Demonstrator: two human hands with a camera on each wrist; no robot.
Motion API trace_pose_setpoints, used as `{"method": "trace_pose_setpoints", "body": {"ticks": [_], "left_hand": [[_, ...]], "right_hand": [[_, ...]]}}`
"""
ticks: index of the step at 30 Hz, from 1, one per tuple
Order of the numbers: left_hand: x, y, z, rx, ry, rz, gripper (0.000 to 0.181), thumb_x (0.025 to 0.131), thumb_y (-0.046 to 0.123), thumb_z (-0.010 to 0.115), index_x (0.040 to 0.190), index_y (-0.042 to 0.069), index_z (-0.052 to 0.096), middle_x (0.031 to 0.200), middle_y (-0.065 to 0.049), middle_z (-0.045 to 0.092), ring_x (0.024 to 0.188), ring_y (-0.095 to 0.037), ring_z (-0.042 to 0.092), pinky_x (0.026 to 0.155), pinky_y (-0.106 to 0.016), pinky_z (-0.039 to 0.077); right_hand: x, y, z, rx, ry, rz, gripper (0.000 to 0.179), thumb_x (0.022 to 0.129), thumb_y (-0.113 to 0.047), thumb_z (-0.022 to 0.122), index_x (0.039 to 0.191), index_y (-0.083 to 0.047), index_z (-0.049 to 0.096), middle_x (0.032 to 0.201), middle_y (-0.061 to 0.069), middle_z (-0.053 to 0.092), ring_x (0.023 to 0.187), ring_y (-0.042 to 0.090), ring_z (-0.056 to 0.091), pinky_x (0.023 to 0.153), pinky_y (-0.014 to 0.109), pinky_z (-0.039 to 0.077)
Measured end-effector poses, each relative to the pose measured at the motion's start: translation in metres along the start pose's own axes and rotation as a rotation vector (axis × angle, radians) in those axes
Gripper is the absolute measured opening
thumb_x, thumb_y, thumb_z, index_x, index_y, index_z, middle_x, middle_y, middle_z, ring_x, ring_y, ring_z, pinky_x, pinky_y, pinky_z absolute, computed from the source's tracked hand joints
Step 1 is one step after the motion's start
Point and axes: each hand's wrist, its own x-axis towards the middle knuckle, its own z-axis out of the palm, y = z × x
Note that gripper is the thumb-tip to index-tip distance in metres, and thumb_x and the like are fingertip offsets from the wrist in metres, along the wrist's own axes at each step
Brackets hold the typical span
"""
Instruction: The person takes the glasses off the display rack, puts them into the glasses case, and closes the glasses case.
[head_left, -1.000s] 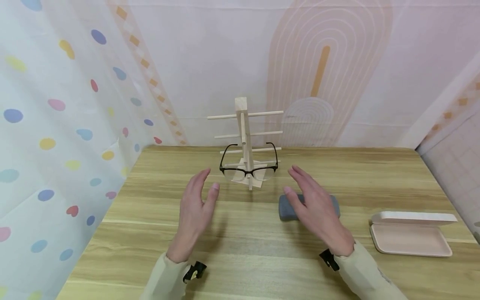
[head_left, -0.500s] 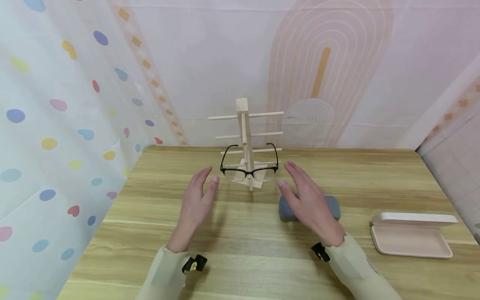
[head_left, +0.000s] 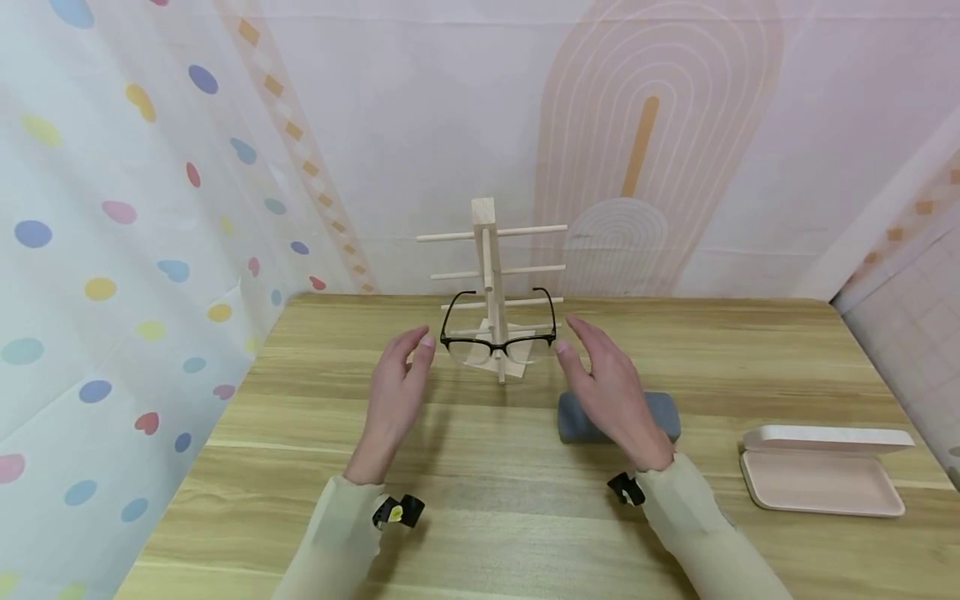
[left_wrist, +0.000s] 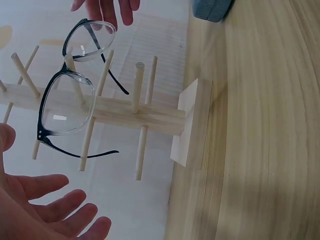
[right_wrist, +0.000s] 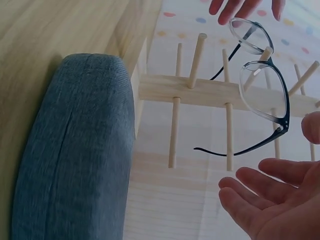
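A pair of black half-rim glasses (head_left: 498, 343) with clear lenses rests on a wooden display stand (head_left: 483, 218), its temples pointing back over the pegs. My left hand (head_left: 397, 387) is raised just left of the frame, fingers loosely bent and holding nothing. On the other side my right hand (head_left: 609, 385) is close to the right hinge, thumb apart from the fingers. In the left wrist view the glasses (left_wrist: 67, 102) sit between both hands, with a gap to the left fingers (left_wrist: 55, 202). From the right wrist, the right fingers (right_wrist: 265, 187) lie below the near temple, apart from it.
A blue-grey fabric glasses case (head_left: 577, 419) lies on the wooden table (head_left: 495, 500), partly beneath the right hand in the head view. Farther right stands a pale pink glasses case (head_left: 825, 481) with its lid up. A patterned curtain (head_left: 420, 108) hangs behind and to the left.
Both hands have moved inward and slightly forward, nearer to the two sides of the glasses. The glasses, stand and cases stay in place.
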Motion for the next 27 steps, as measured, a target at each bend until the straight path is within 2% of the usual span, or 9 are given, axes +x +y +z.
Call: {"method": "trace_pose_setpoints", "body": {"ticks": [6,11,15,18,21,24,27], "left_hand": [[0.005,0.002,0.003,-0.016,0.021,-0.04,0.049,0.109,0.037,0.049,0.139,0.002,0.063,0.144,-0.016,0.057,0.135,-0.033,0.052,0.107,-0.051,0.048],[0.008,0.003,0.004,-0.046,0.023,-0.088,0.048,0.108,0.039,0.052,0.138,0.005,0.064,0.141,-0.014,0.06,0.13,-0.033,0.055,0.106,-0.051,0.047],[0.01,0.003,0.005,-0.153,0.016,-0.144,0.046,0.107,0.038,0.054,0.136,0.003,0.065,0.134,-0.016,0.065,0.118,-0.038,0.062,0.1,-0.046,0.052],[0.012,0.003,0.007,-0.273,0.014,-0.184,0.043,0.107,0.032,0.057,0.132,-0.001,0.066,0.125,-0.019,0.067,0.112,-0.038,0.065,0.094,-0.038,0.057],[0.014,0.003,0.008,-0.374,0.017,-0.214,0.038,0.107,0.027,0.058,0.124,-0.006,0.067,0.113,-0.016,0.069,0.105,-0.028,0.067,0.089,-0.031,0.058],[0.016,0.004,0.009,-0.451,0.017,-0.238,0.036,0.107,0.024,0.057,0.117,-0.009,0.067,0.102,-0.009,0.069,0.094,-0.016,0.068,0.084,-0.026,0.058],[0.016,0.005,0.009,-0.506,0.013,-0.262,0.036,0.107,0.023,0.057,0.114,-0.01,0.066,0.095,-0.004,0.069,0.087,-0.012,0.068,0.082,-0.024,0.058]], "right_hand": [[0.008,0.001,0.005,0.092,0.048,0.018,0.057,0.11,-0.043,0.048,0.151,-0.005,0.051,0.148,0.015,0.056,0.129,0.035,0.059,0.103,0.054,0.051],[0.014,0.0,0.008,0.161,0.084,0.045,0.053,0.11,-0.042,0.049,0.147,-0.005,0.056,0.133,0.013,0.067,0.117,0.028,0.065,0.098,0.048,0.055],[0.017,-0.001,0.01,0.2,0.118,0.072,0.049,0.109,-0.04,0.05,0.144,-0.006,0.06,0.119,0.01,0.072,0.107,0.024,0.067,0.092,0.044,0.055],[0.019,-0.001,0.011,0.221,0.142,0.087,0.045,0.109,-0.038,0.052,0.14,-0.007,0.064,0.113,0.009,0.074,0.101,0.023,0.067,0.088,0.041,0.054],[0.02,-0.001,0.012,0.222,0.164,0.095,0.04,0.109,-0.035,0.054,0.134,-0.007,0.068,0.108,0.008,0.074,0.096,0.022,0.067,0.083,0.037,0.052],[0.02,-0.001,0.013,0.222,0.175,0.102,0.037,0.108,-0.034,0.055,0.129,-0.007,0.07,0.104,0.009,0.074,0.092,0.022,0.066,0.077,0.035,0.05],[0.021,-0.002,0.014,0.238,0.177,0.118,0.037,0.108,-0.033,0.055,0.128,-0.006,0.07,0.103,0.009,0.073,0.092,0.022,0.066,0.076,0.034,0.05]]}}
